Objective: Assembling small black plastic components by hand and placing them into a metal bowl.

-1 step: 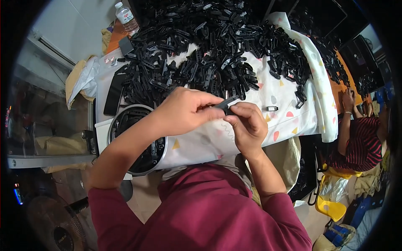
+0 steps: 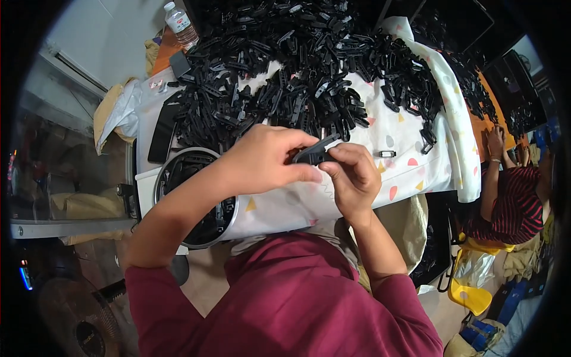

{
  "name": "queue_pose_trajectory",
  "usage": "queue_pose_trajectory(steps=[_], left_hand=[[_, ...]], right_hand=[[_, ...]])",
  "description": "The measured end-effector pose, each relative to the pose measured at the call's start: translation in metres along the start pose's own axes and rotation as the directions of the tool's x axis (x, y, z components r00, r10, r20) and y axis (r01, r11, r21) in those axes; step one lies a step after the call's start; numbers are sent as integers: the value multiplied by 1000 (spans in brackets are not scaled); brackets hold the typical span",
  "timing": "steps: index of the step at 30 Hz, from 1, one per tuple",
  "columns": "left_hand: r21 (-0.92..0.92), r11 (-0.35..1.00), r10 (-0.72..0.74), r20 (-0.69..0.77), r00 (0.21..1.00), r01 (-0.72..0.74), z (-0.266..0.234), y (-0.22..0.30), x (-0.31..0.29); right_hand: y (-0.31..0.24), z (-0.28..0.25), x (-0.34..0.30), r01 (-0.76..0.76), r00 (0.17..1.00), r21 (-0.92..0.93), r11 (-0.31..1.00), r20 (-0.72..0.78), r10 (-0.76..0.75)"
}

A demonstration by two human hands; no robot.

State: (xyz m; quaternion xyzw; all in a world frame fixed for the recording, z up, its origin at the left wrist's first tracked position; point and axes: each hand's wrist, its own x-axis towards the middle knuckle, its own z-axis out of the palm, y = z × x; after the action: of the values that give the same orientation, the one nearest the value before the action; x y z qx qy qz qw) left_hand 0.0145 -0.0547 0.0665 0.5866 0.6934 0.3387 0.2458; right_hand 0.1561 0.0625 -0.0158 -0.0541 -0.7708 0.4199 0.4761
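Observation:
In front of me, over the near part of the table, both hands work on a long black plastic part (image 2: 312, 156) with two arms that spread in a narrow V. My left hand (image 2: 264, 157) curls round its left end; the index finger lies along the top and the thumb stands a little off below. The thumb and index finger of my right hand (image 2: 357, 175) pinch its right end. A heap of similar black parts (image 2: 297, 98) spreads over the table beyond my hands. One small black part with a pale middle (image 2: 387, 154) lies alone, right of my right hand.
A round metal-rimmed container (image 2: 232, 223) of black parts sits partly under my left forearm. Left of the heap are a dark flat phone-like slab (image 2: 162, 134) and a water bottle (image 2: 181, 25). A patterned cloth (image 2: 279, 208) covers the table. Another person (image 2: 511, 199) works at the right.
My left thumb has moved down off the black plastic part, so more of it shows. Its two arms look further apart. My right hand has barely moved.

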Motion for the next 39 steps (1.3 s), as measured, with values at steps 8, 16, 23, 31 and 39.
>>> queue_pose_trajectory(steps=[8,16,23,31,39], left_hand=[[-98,995,21,-29,999,-23,-14,-29,5],[393,780,-448,-192,873,487,-23,-95,-22],[587,584,-645,-82,759,560,-14,-103,-15],[113,803,-508,-384,771,585,-24,-111,-27],[355,838,-361,-206,909,414,-12,-92,-8]], right_hand=[[-3,13,30,-222,948,-13,975,232,219],[35,8,14,-421,882,-164,892,154,445],[40,65,-1,86,792,-352,932,591,150],[52,72,-19,105,826,-437,893,538,166],[37,52,-5,4,902,-423,906,392,179]])
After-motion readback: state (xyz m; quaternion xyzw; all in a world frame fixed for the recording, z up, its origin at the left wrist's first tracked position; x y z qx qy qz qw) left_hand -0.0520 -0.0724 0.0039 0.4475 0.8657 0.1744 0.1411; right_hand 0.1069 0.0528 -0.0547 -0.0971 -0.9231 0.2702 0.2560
